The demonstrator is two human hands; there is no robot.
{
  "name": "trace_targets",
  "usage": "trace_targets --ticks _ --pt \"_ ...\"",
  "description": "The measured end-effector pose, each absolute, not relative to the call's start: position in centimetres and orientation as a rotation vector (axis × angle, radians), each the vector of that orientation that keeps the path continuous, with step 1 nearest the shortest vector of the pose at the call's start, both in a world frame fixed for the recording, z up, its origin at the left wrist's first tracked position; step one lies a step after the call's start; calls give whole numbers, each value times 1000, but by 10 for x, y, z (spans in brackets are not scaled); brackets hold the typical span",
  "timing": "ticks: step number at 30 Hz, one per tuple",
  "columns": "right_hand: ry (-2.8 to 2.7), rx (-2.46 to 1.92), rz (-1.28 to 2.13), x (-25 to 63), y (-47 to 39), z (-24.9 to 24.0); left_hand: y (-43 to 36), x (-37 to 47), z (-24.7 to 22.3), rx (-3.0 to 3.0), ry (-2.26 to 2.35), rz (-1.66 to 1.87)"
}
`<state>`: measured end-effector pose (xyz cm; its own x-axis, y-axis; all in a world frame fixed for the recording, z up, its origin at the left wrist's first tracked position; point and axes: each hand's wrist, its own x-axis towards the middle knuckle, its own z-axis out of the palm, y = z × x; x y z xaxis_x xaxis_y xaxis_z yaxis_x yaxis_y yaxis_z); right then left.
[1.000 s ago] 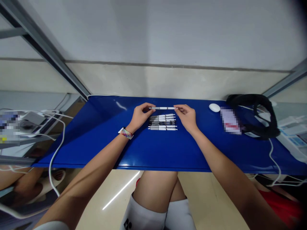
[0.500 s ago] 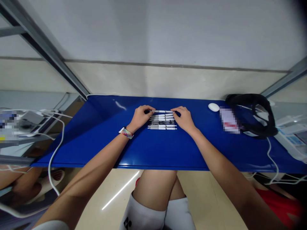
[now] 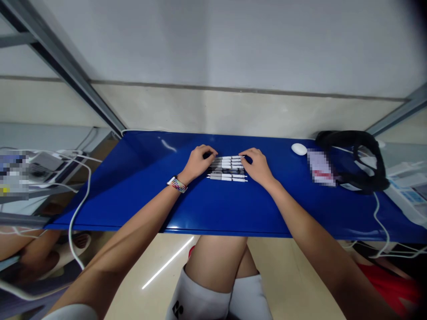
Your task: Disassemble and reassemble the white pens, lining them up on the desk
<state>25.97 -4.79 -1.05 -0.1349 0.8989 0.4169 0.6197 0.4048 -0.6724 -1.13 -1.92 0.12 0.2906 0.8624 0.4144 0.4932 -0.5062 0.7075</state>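
Several white pens with grey grips and dark bands lie side by side in a row (image 3: 227, 177) on the blue table (image 3: 227, 204). My left hand (image 3: 199, 161) pinches the left end of the farthest pen (image 3: 229, 158), thumb and fingers curled together. At that pen's other end, my right hand (image 3: 256, 164) closes its fingertips on the tip. The farthest pen lies against the others, slightly tilted. My left fingers cover the left ends of the upper pens, and my right fingers hide some of the right ends.
To the right sit a white computer mouse (image 3: 299, 149), a blurred pinkish packet (image 3: 320, 167) and a black head strap (image 3: 353, 184) with a white cable. A wall closes off the back. Metal posts rise at both sides, and another person's legs show at lower left.
Both hands have drawn the farthest pen slightly toward me, so the gap between it and the row has closed. The other pens keep their order.
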Motion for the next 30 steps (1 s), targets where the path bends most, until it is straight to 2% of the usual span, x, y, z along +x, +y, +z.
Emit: trace_targets --ticks 5,13,30 --pt "-1766 -1271 484 256 -52 -9 -26 -7 2 1919 1153 1159" --pt "-1470 -1167 827 234 -62 -11 -47 10 8 1603 1098 1253" --pt "-1632 -1288 734 218 -69 -11 -60 26 8 1419 1005 1307"
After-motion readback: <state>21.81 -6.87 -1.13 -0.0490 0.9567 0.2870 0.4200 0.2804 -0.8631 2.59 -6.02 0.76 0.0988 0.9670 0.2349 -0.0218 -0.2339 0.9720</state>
